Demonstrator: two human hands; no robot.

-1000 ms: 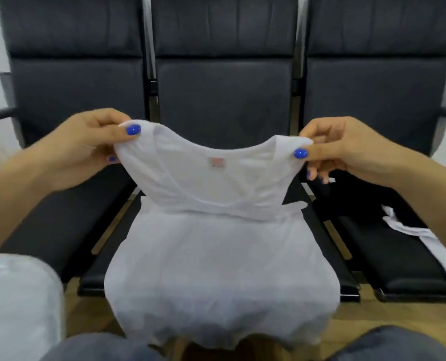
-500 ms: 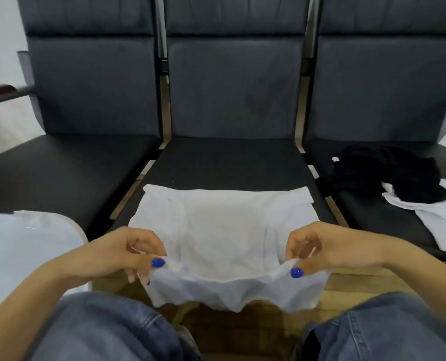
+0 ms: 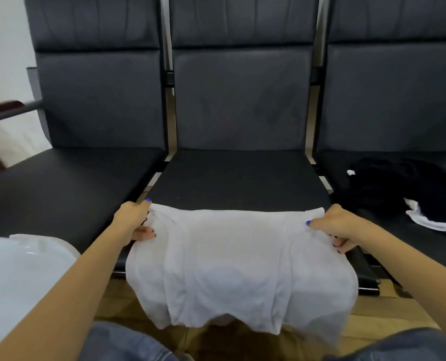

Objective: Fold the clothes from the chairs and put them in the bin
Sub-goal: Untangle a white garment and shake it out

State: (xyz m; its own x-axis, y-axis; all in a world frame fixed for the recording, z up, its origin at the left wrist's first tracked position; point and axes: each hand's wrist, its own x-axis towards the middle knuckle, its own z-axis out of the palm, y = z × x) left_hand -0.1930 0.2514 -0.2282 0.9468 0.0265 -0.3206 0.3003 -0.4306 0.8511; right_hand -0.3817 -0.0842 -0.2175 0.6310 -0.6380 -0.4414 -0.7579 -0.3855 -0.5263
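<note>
The white shirt lies over the front of the middle chair seat, its lower part hanging off the edge. The left hand and the right hand each pinch one far corner of it. The cloth looks thin, light and very soft, so it will probably sag and wrinkle; holding it at the corners or side edges seems best. The bin stands near, at the left.

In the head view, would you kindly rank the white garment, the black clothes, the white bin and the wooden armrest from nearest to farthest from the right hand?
From the right hand:
1. White garment, gripped by it, middle seat.
2. Black clothes, right seat.
3. White bin, lower left.
4. Wooden armrest, far left.
</note>
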